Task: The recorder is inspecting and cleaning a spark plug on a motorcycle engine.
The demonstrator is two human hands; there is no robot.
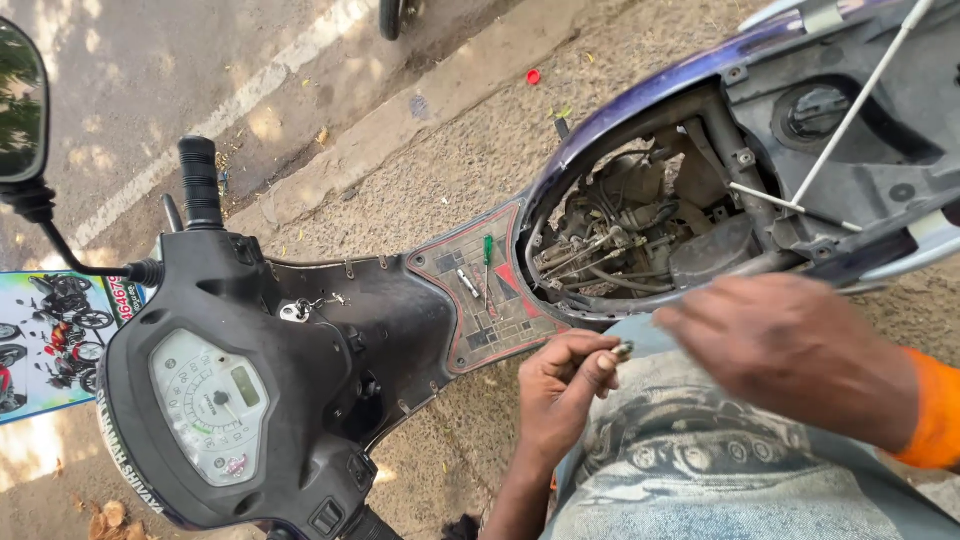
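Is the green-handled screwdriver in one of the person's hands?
No, the green-handled screwdriver lies on the scooter's footboard mat, apart from both hands.

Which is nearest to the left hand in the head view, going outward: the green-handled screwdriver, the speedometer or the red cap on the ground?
From the left hand, which pinches a small metal part:
1. Green-handled screwdriver, lying on the scooter's floorboard just above the hand.
2. Speedometer, on the handlebar console far to the left.
3. Red cap, on the ground at the top, beyond the scooter.

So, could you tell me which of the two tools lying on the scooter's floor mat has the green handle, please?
The upright screwdriver nearer the open engine bay has it; the other tool, lying slanted to its left, is plain silver metal.
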